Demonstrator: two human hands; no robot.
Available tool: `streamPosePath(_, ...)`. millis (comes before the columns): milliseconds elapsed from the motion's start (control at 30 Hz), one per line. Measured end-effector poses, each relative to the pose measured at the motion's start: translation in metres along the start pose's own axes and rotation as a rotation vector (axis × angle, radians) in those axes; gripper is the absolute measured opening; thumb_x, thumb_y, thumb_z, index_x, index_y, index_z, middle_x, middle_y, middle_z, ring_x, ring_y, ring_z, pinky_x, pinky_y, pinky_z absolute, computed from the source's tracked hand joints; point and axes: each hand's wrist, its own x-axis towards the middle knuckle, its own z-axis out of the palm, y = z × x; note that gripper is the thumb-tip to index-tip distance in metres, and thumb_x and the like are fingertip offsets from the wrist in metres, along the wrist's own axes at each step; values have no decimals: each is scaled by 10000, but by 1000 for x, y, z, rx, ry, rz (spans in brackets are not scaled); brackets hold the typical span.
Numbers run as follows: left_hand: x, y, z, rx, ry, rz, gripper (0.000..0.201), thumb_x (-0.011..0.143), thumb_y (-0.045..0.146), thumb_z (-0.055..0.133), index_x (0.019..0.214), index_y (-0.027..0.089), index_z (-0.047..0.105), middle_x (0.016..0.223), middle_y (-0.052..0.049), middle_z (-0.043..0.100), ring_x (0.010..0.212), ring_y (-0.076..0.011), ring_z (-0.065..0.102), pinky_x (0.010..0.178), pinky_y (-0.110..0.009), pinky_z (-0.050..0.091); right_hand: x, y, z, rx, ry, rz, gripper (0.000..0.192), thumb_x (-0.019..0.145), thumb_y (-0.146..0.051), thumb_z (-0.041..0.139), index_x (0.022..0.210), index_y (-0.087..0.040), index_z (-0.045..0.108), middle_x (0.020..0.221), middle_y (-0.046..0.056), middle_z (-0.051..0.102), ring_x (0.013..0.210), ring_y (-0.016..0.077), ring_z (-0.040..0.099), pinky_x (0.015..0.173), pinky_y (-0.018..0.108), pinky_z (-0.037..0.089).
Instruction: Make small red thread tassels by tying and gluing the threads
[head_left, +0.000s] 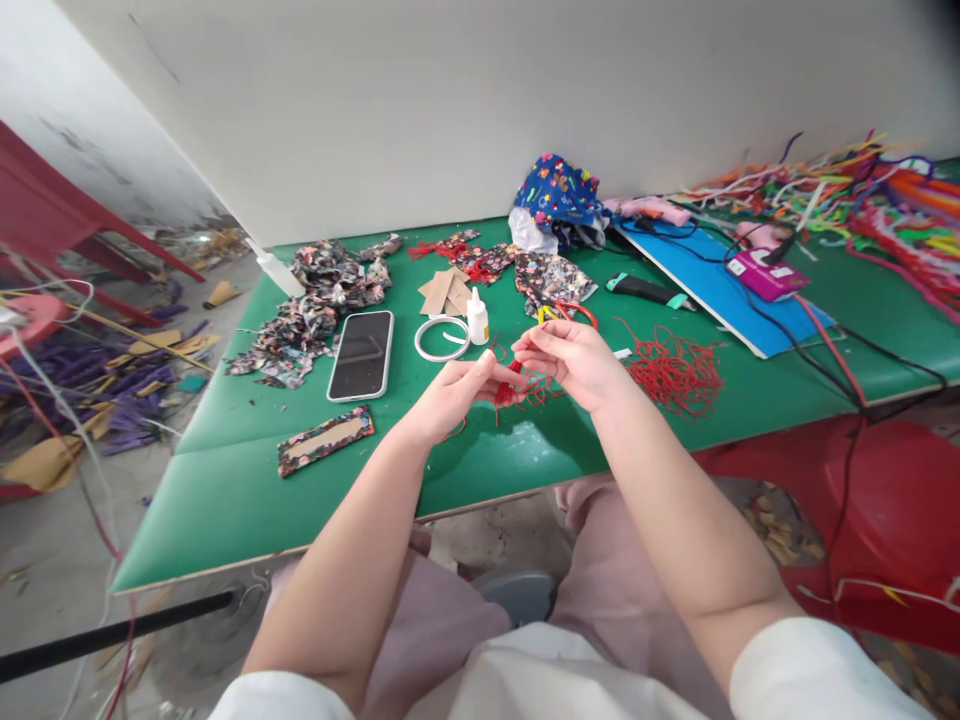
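My left hand (pixel 469 395) is closed, its thumb and fingers pinching a small bundle of red string (pixel 509 388). Close beside it, my right hand (pixel 576 362) pinches red string at its fingertips, above the front part of the green table (pixel 247 500). Loose red strands hang below and between the hands. A tangled pile of red string (pixel 679 372) lies to the right of my right hand. Just beyond my hands stand a small white glue bottle (pixel 478 322) and a white ring-shaped roll (pixel 417 346). Orange-handled scissors (pixel 589 314) are partly hidden behind my right hand.
Left: a phone (pixel 361 355), a fabric-covered strip (pixel 326 440) and dark floral fabric scraps (pixel 337 280). Behind lie cardboard pieces (pixel 448 293) and a blue patterned cloth (pixel 559 195). Right: a utility knife (pixel 649 291), a blue board (pixel 705 275), cables, a purple box (pixel 766 275) and colourful pipe cleaners (pixel 915 220).
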Motion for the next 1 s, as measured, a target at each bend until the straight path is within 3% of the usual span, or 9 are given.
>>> streamPosePath(300,1,1,-2,7,21,-56,540,810,570,441,872,108,714,871,-138,715,790,-204,661,777,-339,508,2,-7,-8,-21,55,-40,144,670,-267,732,656,-154,642,690,5,698,597,64,651,599,153,550)
streamPosePath(367,0,3,-2,36,53,-133,514,779,573,490,819,115,720,852,-140,717,772,-210,668,760,-338,511,1,-7,-7,-47,59,-76,158,656,-285,740,656,-159,645,694,6,699,600,70,652,610,166,553)
streamPosePath(467,-2,8,4,43,62,-365,500,724,582,557,775,111,717,842,-164,714,719,-238,679,685,-354,521,1,-5,-4,-129,77,-152,167,658,-309,734,662,-163,654,687,9,695,616,83,656,631,191,557)
streamPosePath(533,-3,9,14,-83,61,-417,500,743,571,546,841,110,712,865,-176,713,754,-251,684,712,-369,520,0,-2,0,-203,85,-195,164,684,-320,710,675,-164,661,685,10,693,618,90,653,643,212,557)
streamPosePath(600,-2,7,26,-325,113,-332,460,793,530,512,917,128,698,980,-161,699,891,-239,667,823,-364,494,0,2,3,-290,76,-230,164,714,-327,679,689,-165,666,686,12,691,623,97,650,657,231,553)
streamPosePath(700,2,1,43,-668,121,-308,472,869,497,389,968,137,678,1080,-150,668,1010,-219,624,927,-367,440,-1,7,7,-425,51,-282,164,751,-326,637,713,-170,672,693,17,690,664,118,654,695,255,537)
streamPosePath(900,4,-5,53,-924,329,-386,430,899,423,365,836,116,660,964,-119,676,859,-167,642,903,-338,445,-3,16,10,-741,48,-410,181,798,-346,580,778,-198,681,767,24,697,761,162,632,755,320,484)
streamPosePath(1000,1,1,57,-1006,341,-386,439,905,431,346,827,126,652,868,-82,673,791,-140,632,850,-300,460,-2,19,11,-916,73,-562,126,797,-294,593,758,-213,682,886,22,708,905,184,598,862,359,437)
